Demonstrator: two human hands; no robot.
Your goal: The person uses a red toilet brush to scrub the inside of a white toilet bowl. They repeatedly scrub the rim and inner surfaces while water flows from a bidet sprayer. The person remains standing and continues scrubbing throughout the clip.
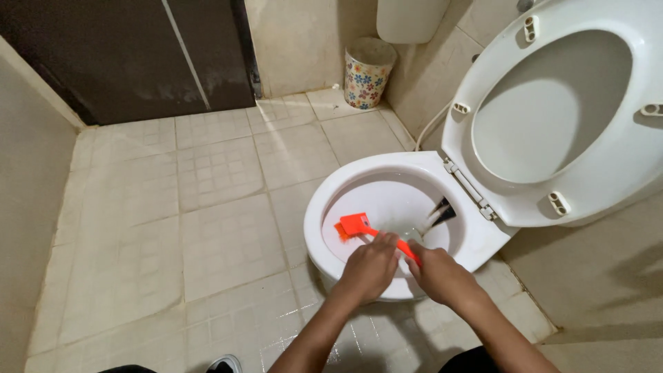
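One orange toilet brush (359,226), head inside the bowl, pressed against the inner wall just ahead of the left hand, handle slanting back toward both hands. Left hand (371,266) curled around the handle near its middle, knuckles up, fingers closed on it. Right hand (440,274) just beside the left, touching or nearly so, wrapped around the rear end of the handle, a short orange stretch showing between the two fists. Two hands, two bare forearms, both reaching in from below.

Around the brush, one white toilet bowl (324,200), rim directly under the hands, a little water and a dark drain opening beyond the right hand. One seat and lid (608,173) tipped up together, well beyond and to the right of the right hand, four small bumpers countable on the seat's underside. One white hose (429,128) dropping beside the wall past the bowl.

Far ahead of the left hand, one flower-patterned waste bin (366,72) in the corner. Further left, one dark door (131,55). Beige tiled floor (207,228) to the left of the hands, wet and shiny near the forearms. One shoe tip (224,364) below the left forearm.
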